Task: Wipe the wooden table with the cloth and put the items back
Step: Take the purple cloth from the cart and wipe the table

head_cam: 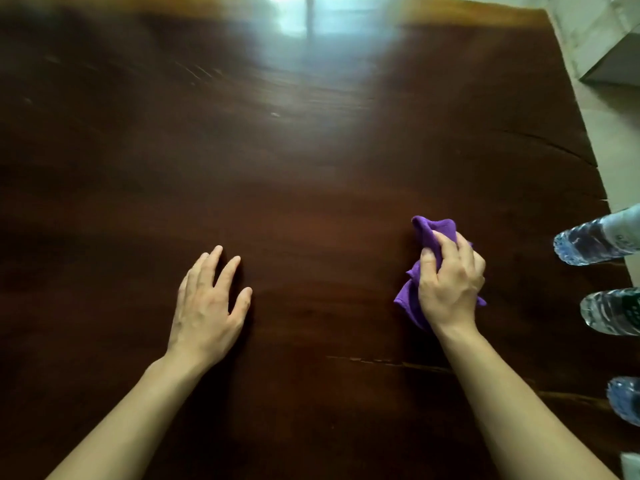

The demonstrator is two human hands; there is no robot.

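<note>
Dark wooden surface, right hand squeezing purple cloth, left hand flat with fingers spread left of cloth, three water bottles right of cloth

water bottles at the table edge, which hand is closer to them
Right. The right hand, bunching the purple cloth, sits just left of the water bottles. The left hand lies flat on the table, much farther away.

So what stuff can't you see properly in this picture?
- Three water bottles, head view: tops cut off by the right edge.
- Purple cloth: mostly hidden under the right hand.
- Table's far edge: blurred and washed out by glare.
- White object, bottom right corner: cropped, unidentifiable.
</note>
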